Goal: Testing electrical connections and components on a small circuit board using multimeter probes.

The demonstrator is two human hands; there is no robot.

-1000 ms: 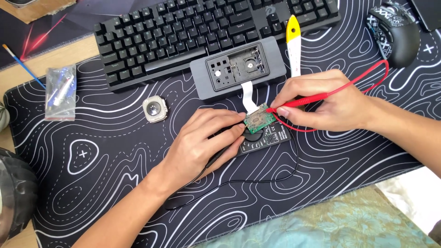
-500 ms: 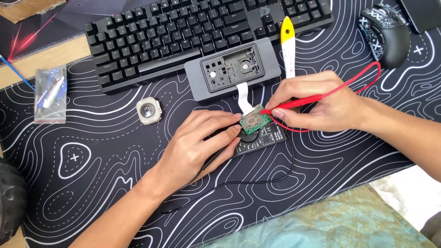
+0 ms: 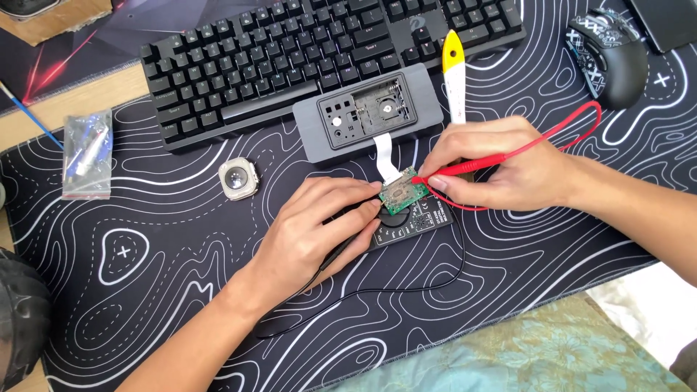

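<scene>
My left hand (image 3: pixel 316 232) grips a black probe, its fingertips resting at the left edge of a small green circuit board (image 3: pixel 401 193). My right hand (image 3: pixel 501 170) pinches a red probe (image 3: pixel 443 172) whose tip touches the board's right side; its red wire (image 3: pixel 559 134) loops off to the right. The board lies on a black multimeter (image 3: pixel 414 221) and joins by a white ribbon cable (image 3: pixel 385 156) to an opened grey casing (image 3: pixel 370 112). A black wire (image 3: pixel 406 287) curves below the meter.
A black keyboard (image 3: pixel 327 51) lies behind the casing. A yellow-and-white pry tool (image 3: pixel 454 76), a patterned black mouse (image 3: pixel 608 56), a small square metal part (image 3: pixel 238 179) and a clear plastic bag (image 3: pixel 87 154) sit on the black wavy-line desk mat (image 3: pixel 145 290). A cloth (image 3: pixel 523 356) covers the near edge.
Both hands hold the probes on the board as before. The view has shifted slightly, so everything sits a little lower and to the right in the frame.
</scene>
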